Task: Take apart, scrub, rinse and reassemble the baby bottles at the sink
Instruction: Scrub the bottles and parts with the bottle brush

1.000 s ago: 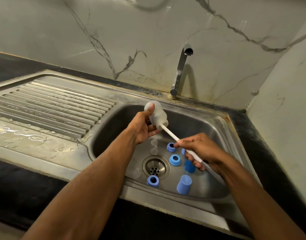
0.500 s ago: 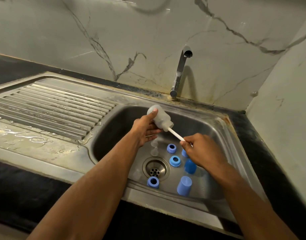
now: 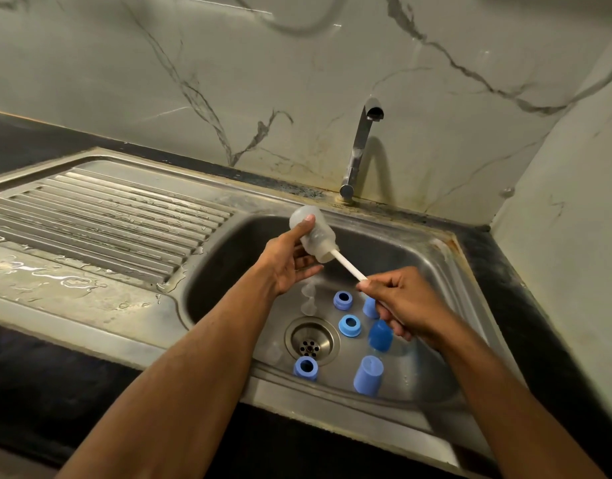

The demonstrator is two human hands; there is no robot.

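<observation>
My left hand [image 3: 286, 262] grips a clear baby bottle [image 3: 313, 236] over the sink basin [image 3: 228, 250], its mouth tilted down to the right. A white brush handle [image 3: 349, 267] sticks out of the bottle's mouth, and my right hand [image 3: 399, 300] holds its other end. On the basin floor lie three blue collar rings [image 3: 343, 300], [image 3: 350, 325], [image 3: 306, 368] and blue caps [image 3: 379, 335], [image 3: 368, 375], one more [image 3: 369, 307] partly behind my right fingers. Two clear teats [image 3: 308, 299] stand by the drain [image 3: 311, 342].
The tap [image 3: 361, 146] rises behind the basin with no water running. A wet ribbed draining board [image 3: 100, 216] lies to the left. Marble walls close off the back and right; dark counter edges the sink.
The brush handle slid deeper into the bottle and then back out a little as my right hand moved in and out. The bottle stays in my left hand.
</observation>
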